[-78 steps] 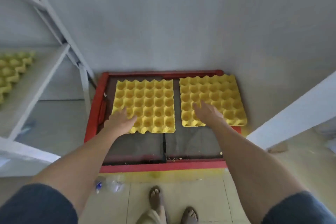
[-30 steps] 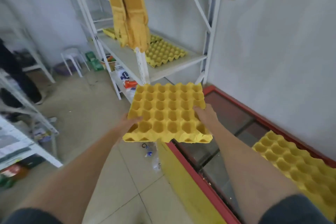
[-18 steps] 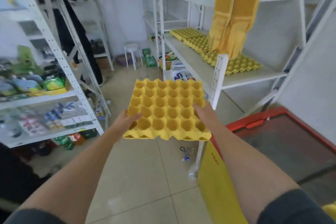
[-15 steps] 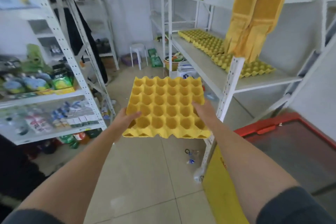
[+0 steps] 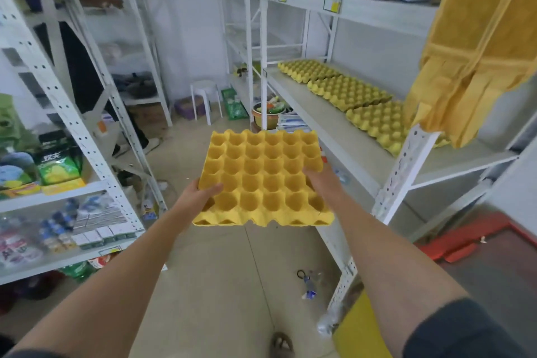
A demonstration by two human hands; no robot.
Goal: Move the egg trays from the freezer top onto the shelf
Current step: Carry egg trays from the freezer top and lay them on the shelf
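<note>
I hold a yellow egg tray (image 5: 263, 174) flat in front of me, over the floor. My left hand (image 5: 197, 193) grips its near left edge, thumb on top. My right hand (image 5: 321, 180) grips its right side. To the right runs the white shelf (image 5: 334, 128), with three more yellow egg trays (image 5: 348, 90) lying in a row along its back. The held tray is left of the shelf's front edge, at about the same height. Only the red corner of the freezer top (image 5: 470, 241) shows at the lower right.
A white upright post (image 5: 404, 166) of the shelf stands just right of my right hand. A yellow cloth (image 5: 476, 46) hangs over the shelf's near end. Stocked racks (image 5: 58, 183) line the left. A white stool (image 5: 205, 96) and floor litter (image 5: 309, 285) lie ahead.
I lifted the left tray off the freezer top and turned left with it. The view has swung from the freezer to the shelf aisle; the tray stays level in both hands.
</note>
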